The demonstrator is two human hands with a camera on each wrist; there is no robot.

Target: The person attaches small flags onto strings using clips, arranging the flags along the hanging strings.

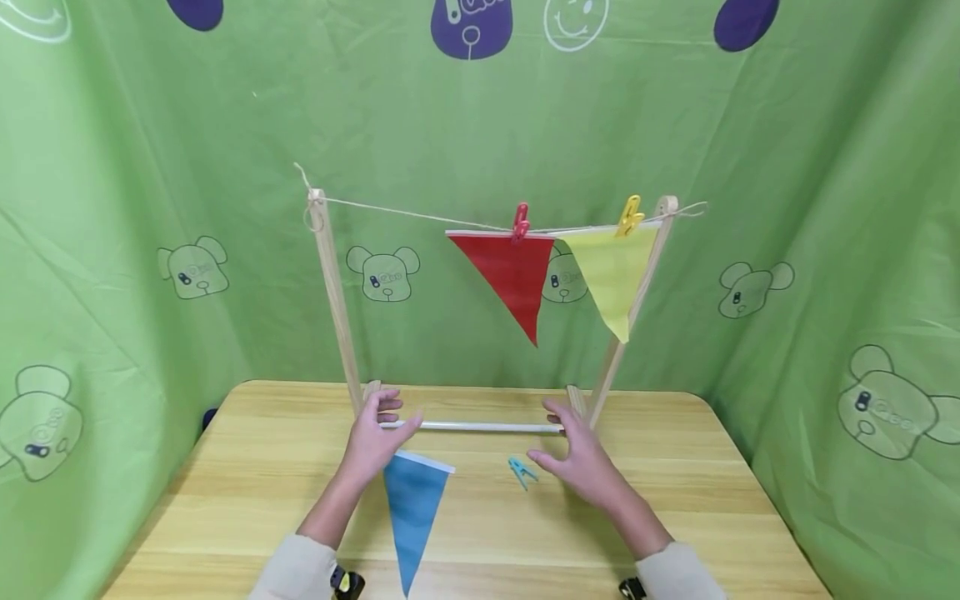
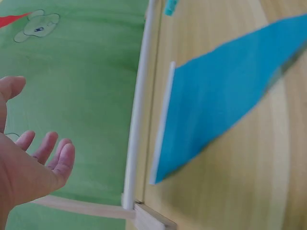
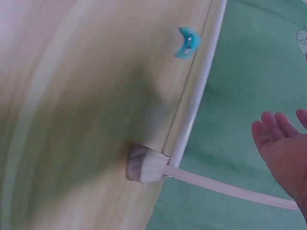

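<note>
Seemingly mid-hanging — left hand (image 1: 372, 442) and right hand (image 1: 577, 457) hover open-fingered, holding nothing; next calls for picking up blue pennant (image 1: 411, 508) and blue peg (image 1: 521, 471) off the worktop (image 1: 225, 500).

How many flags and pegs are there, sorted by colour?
Red: 2, flag and peg
Yellow: 2, flag and peg
Blue: 2, flag and peg, both on the table
Total: 6
</note>
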